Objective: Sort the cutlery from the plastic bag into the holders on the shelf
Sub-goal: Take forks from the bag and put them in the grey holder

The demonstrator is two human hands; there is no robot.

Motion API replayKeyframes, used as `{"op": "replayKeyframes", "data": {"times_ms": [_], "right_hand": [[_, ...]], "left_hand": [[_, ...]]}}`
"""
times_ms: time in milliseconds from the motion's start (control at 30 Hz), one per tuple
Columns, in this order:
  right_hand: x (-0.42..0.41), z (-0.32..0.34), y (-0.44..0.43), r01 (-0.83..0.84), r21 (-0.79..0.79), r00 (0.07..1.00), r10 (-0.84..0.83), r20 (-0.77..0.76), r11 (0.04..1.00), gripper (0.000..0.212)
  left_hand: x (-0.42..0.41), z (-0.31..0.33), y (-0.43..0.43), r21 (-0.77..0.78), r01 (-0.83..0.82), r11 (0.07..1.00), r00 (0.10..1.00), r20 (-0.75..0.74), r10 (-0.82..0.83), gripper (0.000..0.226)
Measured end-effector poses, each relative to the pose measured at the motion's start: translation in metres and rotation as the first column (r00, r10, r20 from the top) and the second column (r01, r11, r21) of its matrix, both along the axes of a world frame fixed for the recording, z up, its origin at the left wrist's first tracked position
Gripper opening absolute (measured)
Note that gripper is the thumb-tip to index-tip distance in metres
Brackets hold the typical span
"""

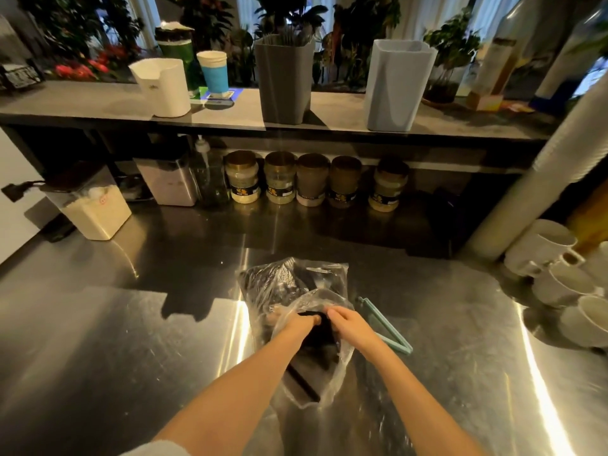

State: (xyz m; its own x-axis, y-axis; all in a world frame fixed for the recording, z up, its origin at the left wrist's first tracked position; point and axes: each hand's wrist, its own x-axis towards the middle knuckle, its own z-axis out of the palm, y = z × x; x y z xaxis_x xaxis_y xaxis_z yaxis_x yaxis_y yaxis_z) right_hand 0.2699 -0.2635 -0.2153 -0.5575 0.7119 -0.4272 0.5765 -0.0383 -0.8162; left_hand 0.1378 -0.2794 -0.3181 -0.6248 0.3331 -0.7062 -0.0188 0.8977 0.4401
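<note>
Glossy steel counter (pixel 131 324) — crinkled clear plastic bag (pixel 296 278), glazed white cups (pixel 556 258).

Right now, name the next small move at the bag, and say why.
Probably close the left hand, which reaches inside the plastic bag, on a few pieces of black cutlery and draw them out, while the right hand grips the bag's mouth. The cutlery lies in the bag, and the grey holder stands on the shelf beyond.

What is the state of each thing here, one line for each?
bag: open, lying on counter.
cutlery: inside bag.
clip: off the bag, open.
grey holder: upright, holds cutlery.
blue holder: upright, contents hidden.
left hand: in bag, grips cutlery.
right hand: at bag's mouth, grip unclear.
</note>
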Motion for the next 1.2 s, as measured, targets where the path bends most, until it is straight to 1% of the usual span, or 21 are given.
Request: {"op": "replayKeyframes", "data": {"times_ms": [67,133,200,233,267,300,333,433,500,533,633,700,767,833,900,933,1000,1100,1200], "right_hand": [[-0.004,-0.004,0.001,-0.012,0.003,1.000,0.012,0.006,1.000,0.039],[-0.007,-0.007,0.003,-0.005,0.004,1.000,0.005,-0.009,1.000,0.038],[-0.009,-0.008,0.004,0.000,0.001,1.000,0.000,-0.005,1.000,0.035],[-0.011,-0.008,0.004,0.004,-0.002,1.000,-0.004,-0.003,1.000,0.035],[-0.012,-0.010,0.004,0.008,0.000,1.000,-0.008,-0.003,1.000,0.036],[-0.013,-0.011,0.004,0.016,-0.003,1.000,-0.016,-0.001,1.000,0.037],[-0.013,-0.012,0.004,0.021,-0.008,1.000,-0.021,0.005,1.000,0.036],[-0.012,-0.012,0.004,0.019,-0.024,1.000,-0.019,0.012,1.000,0.031],[-0.012,-0.011,0.004,0.028,-0.022,1.000,-0.029,-0.004,0.999,0.027],[-0.012,-0.010,0.005,0.024,-0.014,1.000,-0.025,-0.014,1.000,0.027],[-0.010,-0.007,0.005,0.020,0.003,1.000,-0.020,0.002,1.000,0.033],[-0.011,-0.006,0.004,0.029,0.001,1.000,-0.029,0.002,1.000,0.034],[-0.011,-0.006,0.003,0.036,-0.013,0.999,-0.036,-0.009,0.999,0.032],[-0.012,-0.008,0.001,0.027,-0.023,1.000,-0.027,-0.012,0.999,0.032],[-0.014,-0.008,-0.001,0.007,-0.016,1.000,-0.007,0.007,1.000,0.033],[-0.016,-0.009,0.000,0.003,-0.016,1.000,-0.002,0.016,1.000,0.035],[-0.019,-0.009,0.000,-0.015,-0.031,0.999,0.016,0.037,0.999,0.040],[-0.023,-0.007,-0.003,-0.047,-0.059,0.997,0.050,0.054,0.997,0.041],[-0.027,-0.005,-0.007,-0.062,-0.077,0.996,0.067,0.058,0.995,0.039]], "left_hand": [[0.005,0.035,-0.016,0.007,0.048,0.999,0.998,0.028,-0.048,0.101],[0.001,0.039,-0.020,0.013,0.075,0.997,0.994,0.080,-0.076,0.094],[-0.005,0.019,-0.021,0.058,0.021,0.998,0.993,0.116,-0.028,0.087],[0.001,0.042,-0.029,0.062,0.024,0.998,0.989,0.146,-0.033,0.077],[0.006,0.061,-0.035,0.099,-0.006,0.995,0.983,0.185,-0.013,0.065],[0.009,0.071,-0.038,0.116,-0.028,0.993,0.978,0.208,0.003,0.055],[0.010,0.074,-0.037,0.138,-0.047,0.989,0.974,0.225,0.014,0.050],[0.016,0.078,-0.033,0.172,-0.086,0.981,0.964,0.262,0.039,0.052],[0.021,0.080,-0.035,0.175,-0.088,0.981,0.968,0.248,0.043,0.051],[0.021,0.077,-0.036,0.185,-0.096,0.978,0.970,0.239,0.051,0.051],[0.021,0.073,-0.044,0.161,-0.152,0.975,0.952,0.288,0.101,0.051],[0.017,0.073,-0.052,0.172,-0.192,0.966,0.931,0.343,0.124,0.045],[0.013,0.073,-0.061,0.193,-0.268,0.944,0.885,0.436,0.162,0.038],[0.010,0.069,-0.068,0.196,-0.358,0.913,0.809,0.554,0.198,0.028],[0.009,0.075,-0.074,0.194,-0.418,0.888,0.735,0.646,0.205,0.012],[0.008,0.077,-0.076,0.198,-0.428,0.882,0.717,0.668,0.198,0.006],[0.005,0.083,-0.077,0.222,-0.434,0.873,0.710,0.681,0.180,0.005],[0.000,0.089,-0.077,0.247,-0.440,0.863,0.713,0.681,0.168,0.019],[-0.003,0.094,-0.079,0.268,-0.417,0.869,0.742,0.652,0.155,0.020]]}}
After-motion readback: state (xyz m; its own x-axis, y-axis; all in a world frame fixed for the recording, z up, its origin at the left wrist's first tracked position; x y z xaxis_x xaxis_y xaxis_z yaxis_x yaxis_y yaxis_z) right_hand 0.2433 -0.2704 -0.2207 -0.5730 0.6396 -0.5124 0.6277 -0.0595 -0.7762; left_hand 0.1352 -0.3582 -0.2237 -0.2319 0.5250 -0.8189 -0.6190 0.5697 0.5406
